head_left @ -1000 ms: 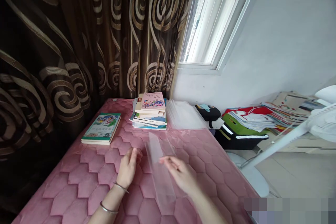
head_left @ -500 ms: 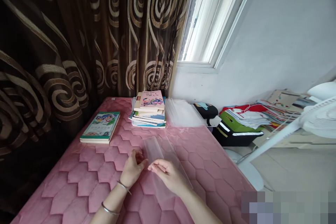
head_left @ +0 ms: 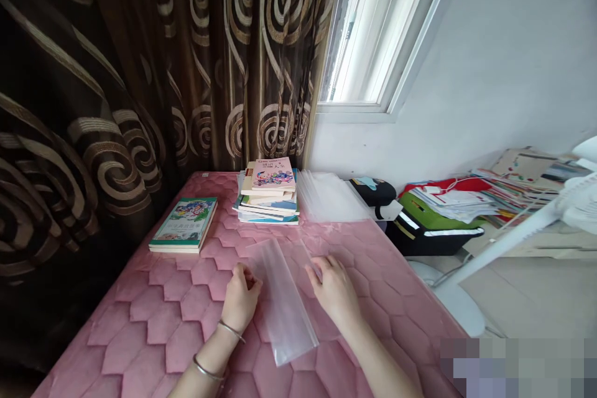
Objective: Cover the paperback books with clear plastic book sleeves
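A clear plastic book cover [head_left: 284,305] lies on the pink quilted surface in front of me, with a cloudier folded strip running down its left part. My left hand [head_left: 242,298], with two bangles on its wrist, is closed in a pinch at the cover's left edge. On the other side, my right hand [head_left: 333,289] has its thumb and fingers bent together on the cover's right edge. The thin film between the fingertips is hard to make out.
Behind the cover stands a stack of books [head_left: 268,196], beside a pile of clear plastic covers [head_left: 331,196]. Two green-edged books [head_left: 184,224] lie at the left. A white fan [head_left: 504,242] and a black-and-green box [head_left: 431,227] stand beyond the right edge.
My right hand has moved right, away from my left hand, to the cover's right side. The folded strip now shows more fully between my hands. The view has shifted slightly.
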